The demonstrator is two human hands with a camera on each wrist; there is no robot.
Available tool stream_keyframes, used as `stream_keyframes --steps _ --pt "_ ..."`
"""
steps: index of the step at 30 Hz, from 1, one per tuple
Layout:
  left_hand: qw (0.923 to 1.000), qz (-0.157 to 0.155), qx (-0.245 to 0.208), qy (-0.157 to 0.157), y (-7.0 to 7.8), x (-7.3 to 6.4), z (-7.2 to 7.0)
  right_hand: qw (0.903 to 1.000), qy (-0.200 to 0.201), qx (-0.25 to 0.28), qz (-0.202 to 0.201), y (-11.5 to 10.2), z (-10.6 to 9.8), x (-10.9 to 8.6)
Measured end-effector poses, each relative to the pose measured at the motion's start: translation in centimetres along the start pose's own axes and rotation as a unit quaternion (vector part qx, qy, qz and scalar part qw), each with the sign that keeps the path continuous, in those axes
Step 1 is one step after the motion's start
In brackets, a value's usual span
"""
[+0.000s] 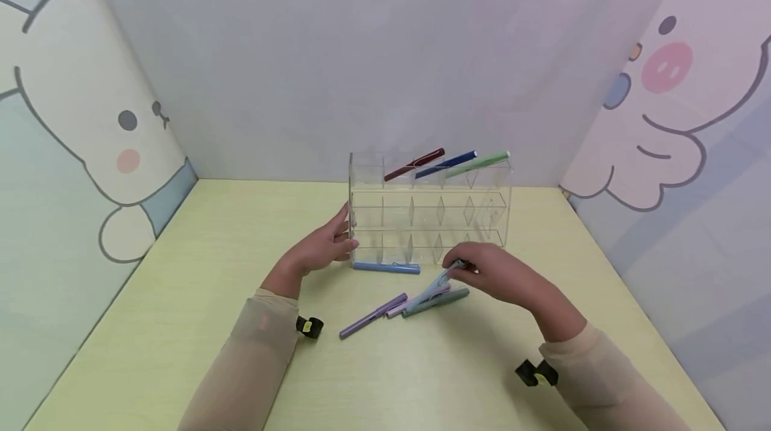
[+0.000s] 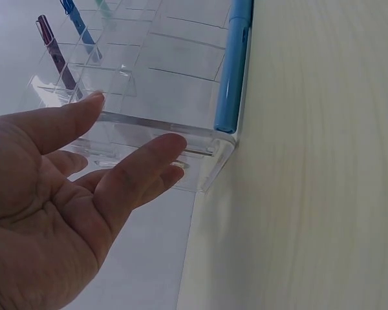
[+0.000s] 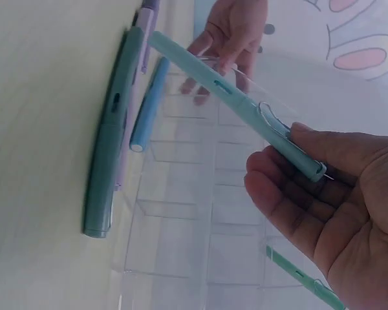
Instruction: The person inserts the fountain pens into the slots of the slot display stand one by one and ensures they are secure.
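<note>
A clear acrylic pen rack [image 1: 352, 213] with tiered compartments stands on the table. At its left end is my left hand [image 1: 319, 247], thumb and fingers loosely spread right at the end wall [image 2: 161, 126]. My right hand [image 1: 496, 274] pinches one end of a light teal pen [image 3: 239, 103] between thumb and fingers, in front of the rack's right half. The pen slants down to the left, its clip close to the thumb. Below it on the table lie a dark green pen [image 3: 110, 142], a lilac pen [image 1: 394, 312] and a purple pen [image 1: 373, 316].
A blue pen [image 1: 387, 268] lies along the rack's front edge at the left. Dark red [image 1: 415, 164], dark blue [image 1: 447, 165] and light green [image 1: 478, 163] pens lean in the top tier. Behind stands a grey wall [image 1: 385, 63], with cartoon-printed panels on both sides.
</note>
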State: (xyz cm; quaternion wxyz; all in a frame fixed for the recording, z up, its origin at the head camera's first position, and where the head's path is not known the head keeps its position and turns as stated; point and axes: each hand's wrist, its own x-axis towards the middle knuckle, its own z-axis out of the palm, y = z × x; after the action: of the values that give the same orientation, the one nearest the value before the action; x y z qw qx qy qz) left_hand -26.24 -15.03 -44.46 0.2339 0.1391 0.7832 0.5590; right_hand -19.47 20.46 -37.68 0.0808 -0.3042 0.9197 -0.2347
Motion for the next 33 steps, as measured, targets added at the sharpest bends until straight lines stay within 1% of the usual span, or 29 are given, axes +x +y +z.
stream_keyframes --steps 4,8,11,14,18,23,25,27,30,33 --pt "1.0000 0.000 -0.004 -0.001 -0.1 0.0 0.0 0.9982 0.053 0.030 0.005 0.2 -1.1 0.2" --pt "1.0000 0.001 -0.005 -0.003 -0.2 0.1 -0.1 0.9936 0.106 0.039 -0.002 0.7 -2.0 0.5" --pt "1.0000 0.003 -0.006 -0.004 -0.2 0.1 0.0 0.9885 0.143 0.049 -0.004 1.0 -2.7 0.8" --pt "1.0000 -0.001 -0.005 -0.003 -0.1 -0.1 0.0 0.9824 0.178 0.058 -0.002 1.3 -3.4 1.3" --pt "1.0000 -0.005 -0.003 -0.002 0.0 -0.2 -0.1 0.9718 0.223 0.076 -0.006 1.7 -4.3 2.0" --pt "1.0000 -0.009 0.001 0.002 0.1 -0.4 -0.2 0.9553 0.269 0.121 -0.018 1.7 -4.7 3.2" --pt "1.0000 -0.008 -0.002 0.002 0.0 -0.4 -0.1 0.9489 0.282 0.141 -0.018 1.6 -4.7 3.7" --pt "1.0000 -0.004 -0.004 0.000 0.0 -0.4 0.0 0.9405 0.298 0.163 -0.015 1.4 -4.6 4.1" --pt "1.0000 0.006 -0.007 -0.002 -0.2 -0.4 0.1 0.9218 0.331 0.200 -0.016 1.3 -4.4 4.7" --pt "0.9999 0.012 -0.004 -0.002 -0.3 -0.3 0.0 0.8969 0.370 0.241 -0.026 1.4 -4.1 5.3"
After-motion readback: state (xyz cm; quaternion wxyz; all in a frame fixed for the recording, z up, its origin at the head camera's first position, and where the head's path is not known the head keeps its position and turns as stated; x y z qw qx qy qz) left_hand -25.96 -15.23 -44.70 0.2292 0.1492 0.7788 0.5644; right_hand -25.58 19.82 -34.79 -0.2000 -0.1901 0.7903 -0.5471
